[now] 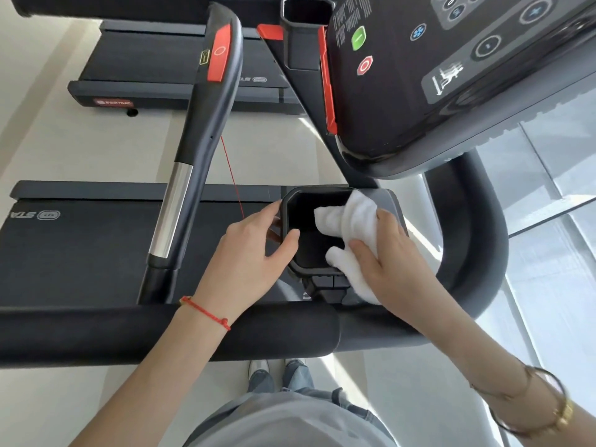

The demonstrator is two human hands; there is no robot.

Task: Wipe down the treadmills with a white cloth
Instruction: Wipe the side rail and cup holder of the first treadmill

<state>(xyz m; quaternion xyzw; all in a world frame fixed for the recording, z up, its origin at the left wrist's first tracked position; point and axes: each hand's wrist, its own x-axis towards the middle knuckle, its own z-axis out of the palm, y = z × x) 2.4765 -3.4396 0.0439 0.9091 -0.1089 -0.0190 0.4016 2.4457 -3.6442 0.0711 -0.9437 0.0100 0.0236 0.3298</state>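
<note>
The white cloth [350,240] lies bunched over the right rim of a black cup holder [309,250] on the near treadmill [80,250], part of it drooping into the well and part hanging down past the near edge. The right hand [387,266] presses it there, its fingers [364,250] curled over the cloth and gripping it, the thumb lying on the fabric toward the well. The left hand [254,256] steadies the holder from the other side: its thumb hooks over the left rim and the remaining fingers wrap the outer wall, clamped on the holder. The well between the two hands is open and dark. A thick padded front bar [161,333] runs across just below both wrists, and a side handrail [200,130] with a red pad rises to the left of the left hand, with a thin red cord [232,179] hanging near it. The console [435,75] overhangs the holder above, its edge close to the cloth. Two treadmills are in view; the second treadmill [161,66] stands beyond a strip of pale floor [96,150]. Two cup holders show, the second cup holder [303,33] at the top. One cloth is visible.
</note>
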